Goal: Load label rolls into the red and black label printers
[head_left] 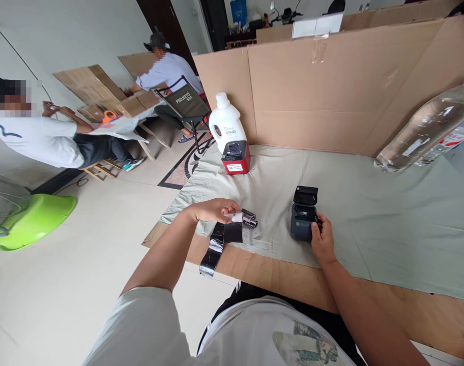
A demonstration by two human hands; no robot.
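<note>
While the left hand (216, 209) pinches a small paper roll (236, 217) above black tape (221, 243) at the surface's near edge, the right hand (322, 240) grips the open-lidded dark printer (302, 219) just beside.

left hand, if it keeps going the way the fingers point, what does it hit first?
The left hand points right across the cloth. It already pinches a small white piece; next in line is the shiny black roll, almost touching the fingertips. Beyond that sits the dark label printer, though depth is hard to judge.
</note>
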